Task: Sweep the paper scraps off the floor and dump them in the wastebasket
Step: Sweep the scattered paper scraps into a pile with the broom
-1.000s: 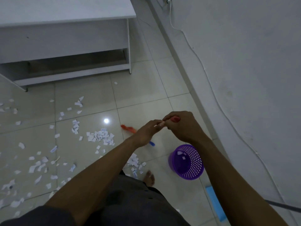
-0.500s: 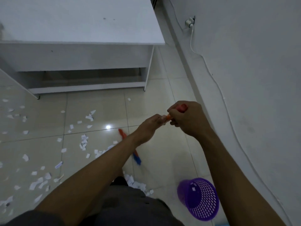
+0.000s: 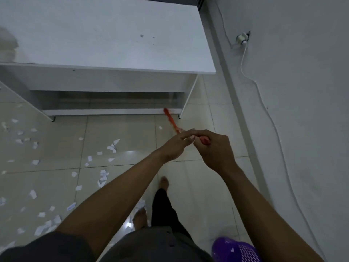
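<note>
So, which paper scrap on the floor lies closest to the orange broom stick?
The single small scrap lying alone just left of the orange broom stick, in front of the desk. All other scraps are scattered much farther left.

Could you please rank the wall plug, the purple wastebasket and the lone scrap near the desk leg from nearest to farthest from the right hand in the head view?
From the right hand:
1. Lone scrap, just left of it, on the floor by the desk leg.
2. Wall plug, up and right, on the wall.
3. Wastebasket, at the bottom edge, beside the person.

desk (image 3: 105, 44) ahead, wall (image 3: 302, 91) right, perhaps close
</note>
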